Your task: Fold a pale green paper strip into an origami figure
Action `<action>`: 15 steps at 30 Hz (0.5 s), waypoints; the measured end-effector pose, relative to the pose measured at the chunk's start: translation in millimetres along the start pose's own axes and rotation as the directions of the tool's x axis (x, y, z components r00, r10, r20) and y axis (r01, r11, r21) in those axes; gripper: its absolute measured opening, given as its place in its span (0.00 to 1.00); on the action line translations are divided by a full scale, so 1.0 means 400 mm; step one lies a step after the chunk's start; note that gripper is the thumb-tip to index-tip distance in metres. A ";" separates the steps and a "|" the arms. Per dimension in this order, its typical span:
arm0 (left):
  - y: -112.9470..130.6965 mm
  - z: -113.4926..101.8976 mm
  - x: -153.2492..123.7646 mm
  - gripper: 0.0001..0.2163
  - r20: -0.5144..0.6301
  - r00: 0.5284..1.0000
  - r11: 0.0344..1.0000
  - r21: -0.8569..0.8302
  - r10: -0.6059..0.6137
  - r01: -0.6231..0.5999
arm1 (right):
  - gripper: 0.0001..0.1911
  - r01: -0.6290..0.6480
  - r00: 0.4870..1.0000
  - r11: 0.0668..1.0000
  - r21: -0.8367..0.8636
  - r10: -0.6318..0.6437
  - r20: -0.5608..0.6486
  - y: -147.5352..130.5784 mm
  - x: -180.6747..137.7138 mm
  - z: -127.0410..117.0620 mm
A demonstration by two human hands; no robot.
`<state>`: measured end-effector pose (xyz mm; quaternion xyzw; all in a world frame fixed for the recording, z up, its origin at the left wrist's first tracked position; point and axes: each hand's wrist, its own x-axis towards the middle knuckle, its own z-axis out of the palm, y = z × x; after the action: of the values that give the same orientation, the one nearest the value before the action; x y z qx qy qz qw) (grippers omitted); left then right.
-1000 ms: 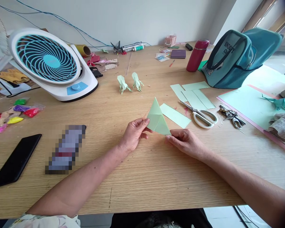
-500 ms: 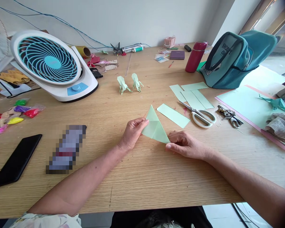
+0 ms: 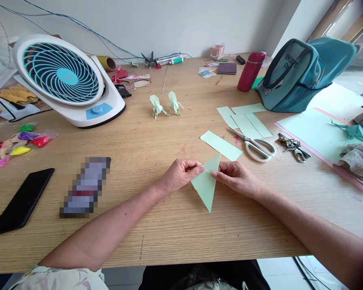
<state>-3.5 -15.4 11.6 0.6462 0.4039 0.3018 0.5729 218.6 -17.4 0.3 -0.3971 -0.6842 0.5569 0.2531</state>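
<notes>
A pale green folded paper [image 3: 206,187] is held between both hands, its long point hanging down toward me and a shorter tip pointing away. My left hand [image 3: 183,174] pinches its left edge between thumb and fingers. On the opposite edge, my right hand [image 3: 237,177] grips the paper with the thumb on top. Just beyond the hands lies a flat green paper strip [image 3: 221,145]. White-handled scissors [image 3: 255,147] rest to the right of that strip, beside several more green paper pieces [image 3: 248,123].
Two folded paper figures [image 3: 166,104] stand mid-table. At left are a fan [image 3: 68,78], a black flat case [image 3: 22,201] and a blurred phone [image 3: 85,187]. Keys [image 3: 293,147], a red flask [image 3: 251,71], a teal backpack [image 3: 302,76] and paper sheets [image 3: 313,131] occupy the right.
The folded paper has been turned so its long point faces me, and it has shifted right and nearer. My left hand moved right; my right hand moved up along the paper's edge.
</notes>
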 end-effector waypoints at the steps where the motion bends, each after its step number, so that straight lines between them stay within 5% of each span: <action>1: -0.002 0.001 0.002 0.14 -0.015 1.000 0.999 -0.037 -0.007 0.006 | 0.26 -0.005 1.000 1.000 0.002 0.005 -0.013 0.001 0.001 0.000; 7: -0.003 0.000 0.008 0.15 -0.125 0.992 0.993 -0.114 0.017 -0.031 | 0.26 -0.018 1.000 0.996 0.084 0.019 -0.022 -0.003 0.002 -0.008; 15: 0.007 0.012 -0.002 0.13 -0.092 0.993 0.993 0.092 0.075 -0.067 | 0.21 -0.029 1.000 1.000 0.001 0.029 -0.003 -0.006 -0.003 0.006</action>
<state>0.7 -18.4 13.6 0.6700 0.4205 0.3342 0.5125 216.6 -19.9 2.3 -0.4077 -0.6776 0.5604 0.2462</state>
